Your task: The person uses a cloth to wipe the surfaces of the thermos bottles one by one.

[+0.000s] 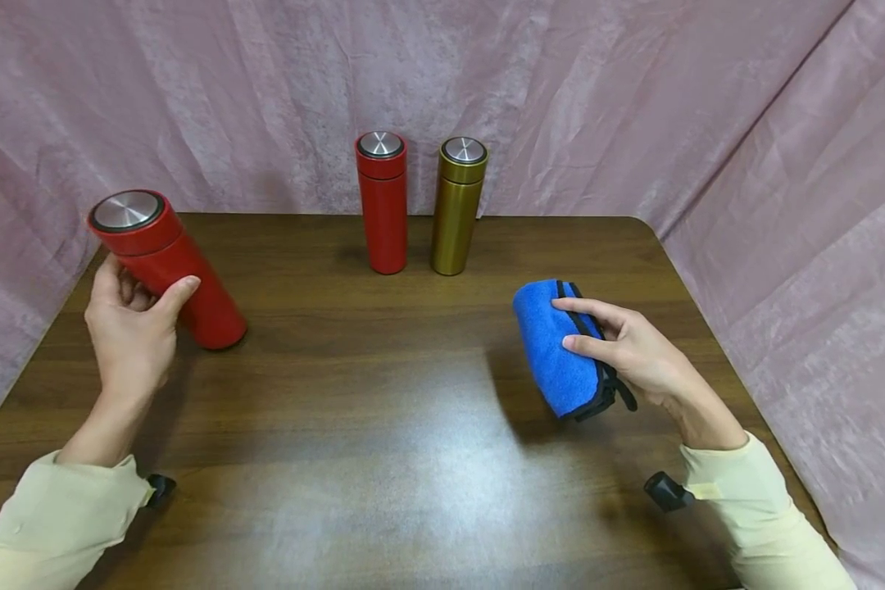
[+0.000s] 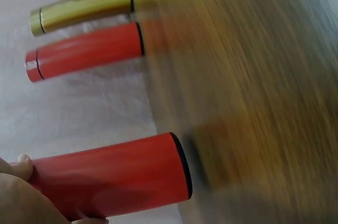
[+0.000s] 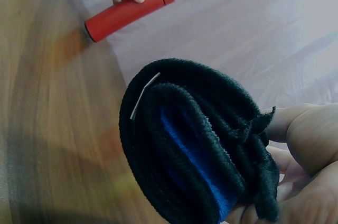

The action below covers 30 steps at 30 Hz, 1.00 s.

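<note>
"What's each hand doing?"
"The left hand (image 1: pixel 129 340) grips a red bottle (image 1: pixel 202 283), tilted over the left of the table (image 1: pixel 354 393); the right hand (image 1: pixel 645 352) pinches a rolled blue towel (image 1: pixel 547 352) above the right."
"And the step?"
"Holding both aloft, I'd judge (a second red bottle (image 1: pixel 385 217) and a gold bottle (image 1: pixel 457 217) stand behind). Setting down calls for straightening the bottle."

Left hand (image 1: pixel 129 332): fingers (image 1: pixel 108 277) curled, gripping | right hand (image 1: pixel 630 348): fingers pinching | arms (image 1: pixel 66 516) extended forward (well apart)
</note>
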Available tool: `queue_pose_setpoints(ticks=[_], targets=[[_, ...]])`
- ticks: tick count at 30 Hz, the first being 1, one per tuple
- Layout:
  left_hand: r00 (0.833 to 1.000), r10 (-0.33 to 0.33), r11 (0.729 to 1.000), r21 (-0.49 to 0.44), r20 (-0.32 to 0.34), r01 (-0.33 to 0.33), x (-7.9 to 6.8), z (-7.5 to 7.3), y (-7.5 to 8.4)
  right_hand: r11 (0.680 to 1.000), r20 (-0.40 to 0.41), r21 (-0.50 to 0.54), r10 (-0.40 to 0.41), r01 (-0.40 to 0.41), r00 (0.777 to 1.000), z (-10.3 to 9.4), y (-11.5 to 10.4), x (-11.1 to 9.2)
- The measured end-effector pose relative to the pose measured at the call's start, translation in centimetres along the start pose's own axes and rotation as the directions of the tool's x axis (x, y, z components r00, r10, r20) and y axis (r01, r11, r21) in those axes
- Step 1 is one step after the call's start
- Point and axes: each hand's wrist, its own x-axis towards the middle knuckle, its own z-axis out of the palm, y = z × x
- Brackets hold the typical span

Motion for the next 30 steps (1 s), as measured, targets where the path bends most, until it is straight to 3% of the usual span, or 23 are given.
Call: queue_pose_setpoints(ticks=[6,11,16,24,30], targets=[[0.996,-0.003,0.999,0.042,0.090,-0.001,-1.6,1.4,0.9,0.999,0.008,0.043,0.000,-0.001,1.000,-0.2,-0.3,-0.1],[0.978,0.002,0.996,0.092,0.208,-0.021,-3.1,2.8,1.7,0.999,-0.006,0.047,0.003,-0.002,1.000,-0.2,-0.4,-0.3],[0.945,0.007,0.988,0.141,0.327,-0.056,-4.8,4.2,2.6,1.000,-0.019,0.029,-0.005,0.005,1.000,-0.3,-0.3,-0.5],[0.878,0.048,0.987,0.112,0.477,-0.115,-7.0,6.5,3.1,1.000,-0.011,0.011,-0.003,0.003,1.000,-0.4,0.0,-0.5],[0.836,0.031,0.995,0.067,0.548,-0.080,-8.4,8.4,3.5,1.000,-0.006,0.026,-0.013,0.013,1.000,-0.5,0.1,-0.2]])
